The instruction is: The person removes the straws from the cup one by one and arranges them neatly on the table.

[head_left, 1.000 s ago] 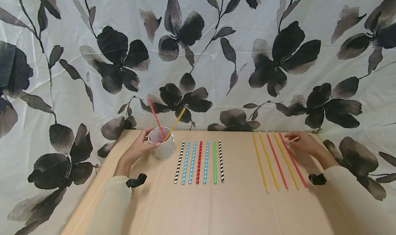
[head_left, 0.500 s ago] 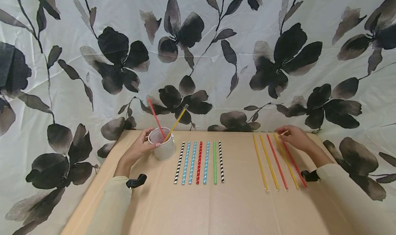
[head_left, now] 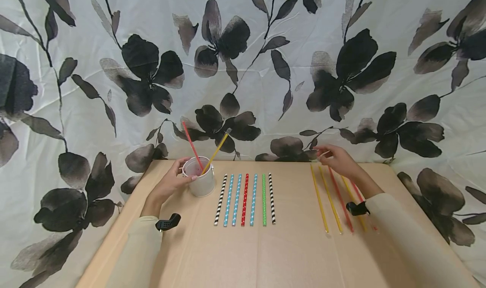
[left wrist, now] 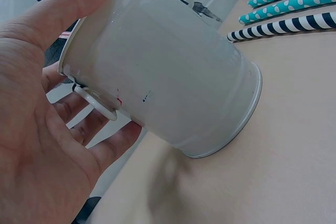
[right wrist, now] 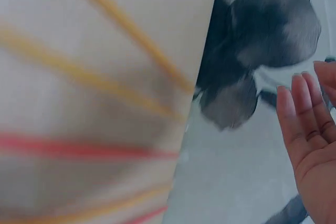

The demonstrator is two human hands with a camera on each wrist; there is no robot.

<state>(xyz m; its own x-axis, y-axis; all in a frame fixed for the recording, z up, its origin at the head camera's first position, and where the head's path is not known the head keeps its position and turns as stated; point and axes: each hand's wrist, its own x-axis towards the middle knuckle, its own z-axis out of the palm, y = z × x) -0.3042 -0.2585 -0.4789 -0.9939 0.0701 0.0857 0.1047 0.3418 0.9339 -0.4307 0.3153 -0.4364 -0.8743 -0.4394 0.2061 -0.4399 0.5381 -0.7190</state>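
Note:
A small white metal bucket stands on the table, with a red straw and a yellow straw leaning out of it. My left hand grips the bucket by its upper part; in the left wrist view the thumb lies at the rim and the fingers go round behind. My right hand hovers over the far ends of a group of thin yellow straws and red straws. Nothing is between its fingers, which look nearly straight in the right wrist view. My forearm hides parts of the rightmost straws.
A row of patterned paper straws, in black stripes, blue dots, red and green, lies between the bucket and the plain straws. Behind the wooden table hangs a white cloth with dark flowers.
My right hand has moved left across the far ends of the plain straws, from beside the rightmost red one. The left hand and the bucket have stayed in place.

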